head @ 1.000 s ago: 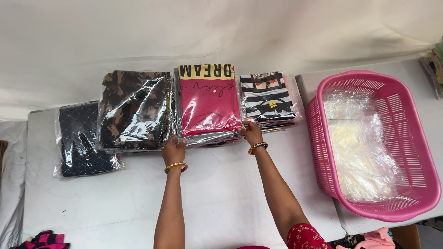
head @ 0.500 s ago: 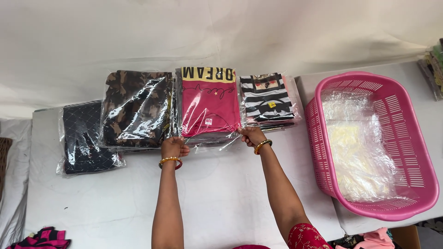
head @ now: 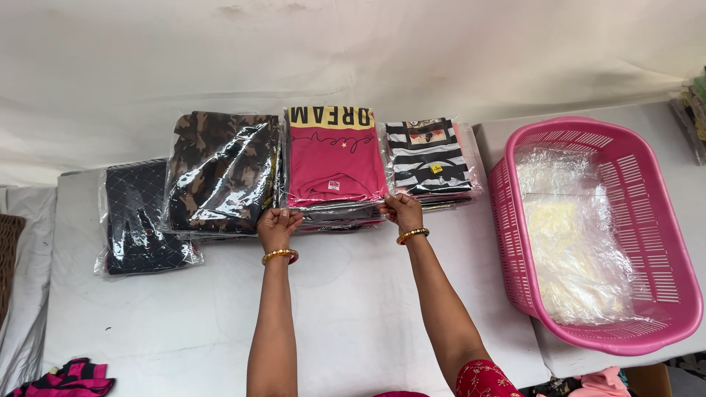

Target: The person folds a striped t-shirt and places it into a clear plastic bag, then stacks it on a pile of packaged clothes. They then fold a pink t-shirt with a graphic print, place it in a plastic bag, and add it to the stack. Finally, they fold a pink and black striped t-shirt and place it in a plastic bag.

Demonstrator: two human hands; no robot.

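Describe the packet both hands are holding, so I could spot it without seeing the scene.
On the grey table, left of the pink basket, four stacks of bagged clothes sit in a row. The left hand and right hand grip the pink garment packet, third from the left. Only it is bright pink with a yellow band at the far edge.

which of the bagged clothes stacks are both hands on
The pink stack, third from the left: left hand and right hand grip its near corners.

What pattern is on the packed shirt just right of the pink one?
Black and white stripes on the striped shirt, seen clearest in the head view.
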